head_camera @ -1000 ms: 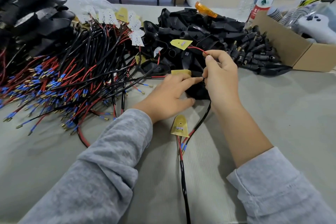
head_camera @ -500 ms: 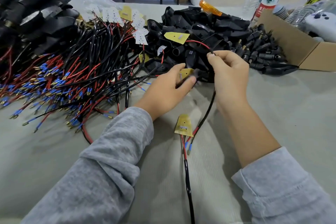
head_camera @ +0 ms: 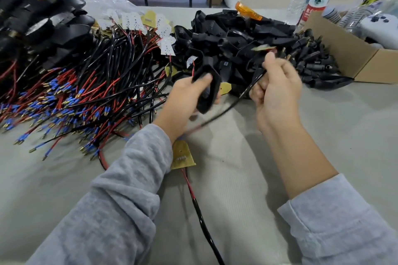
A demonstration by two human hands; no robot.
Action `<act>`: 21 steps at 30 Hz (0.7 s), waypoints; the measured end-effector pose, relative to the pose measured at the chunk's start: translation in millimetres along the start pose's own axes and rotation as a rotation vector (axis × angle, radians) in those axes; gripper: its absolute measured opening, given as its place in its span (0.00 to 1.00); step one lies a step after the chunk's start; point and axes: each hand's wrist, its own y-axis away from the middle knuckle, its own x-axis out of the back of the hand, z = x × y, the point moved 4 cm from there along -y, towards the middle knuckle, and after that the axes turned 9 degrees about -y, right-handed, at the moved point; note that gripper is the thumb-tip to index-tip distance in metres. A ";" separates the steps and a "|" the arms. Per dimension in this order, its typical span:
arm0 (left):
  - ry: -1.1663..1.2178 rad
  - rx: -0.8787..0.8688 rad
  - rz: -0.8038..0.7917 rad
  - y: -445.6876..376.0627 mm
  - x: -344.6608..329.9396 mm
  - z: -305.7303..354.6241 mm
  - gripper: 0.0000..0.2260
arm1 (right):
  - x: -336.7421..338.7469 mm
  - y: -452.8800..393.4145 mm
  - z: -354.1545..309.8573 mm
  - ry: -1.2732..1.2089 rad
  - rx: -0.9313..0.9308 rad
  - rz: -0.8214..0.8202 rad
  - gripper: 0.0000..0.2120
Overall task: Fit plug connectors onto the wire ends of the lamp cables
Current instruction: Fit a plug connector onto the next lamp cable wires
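Above a grey table, the left hand gripped a black plug housing, fingers curled around it. The right hand pinched a black lamp cable, blurred, perhaps near its wire end. Wire bundles crowded the left edge, a connector heap and cardboard box the far side. Bare table lay nearest the person.
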 end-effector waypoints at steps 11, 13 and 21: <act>-0.238 -0.010 -0.311 14.0 -8.7 4.8 0.18 | 11.2 -2.5 -4.5 -0.082 0.126 0.169 0.10; -0.288 -0.037 -0.215 11.7 -6.3 3.5 0.20 | 9.7 -4.6 1.0 -0.165 0.000 0.127 0.10; -0.298 -0.150 -0.144 13.3 -10.2 6.5 0.17 | -12.2 7.7 24.0 0.193 -0.227 -0.212 0.07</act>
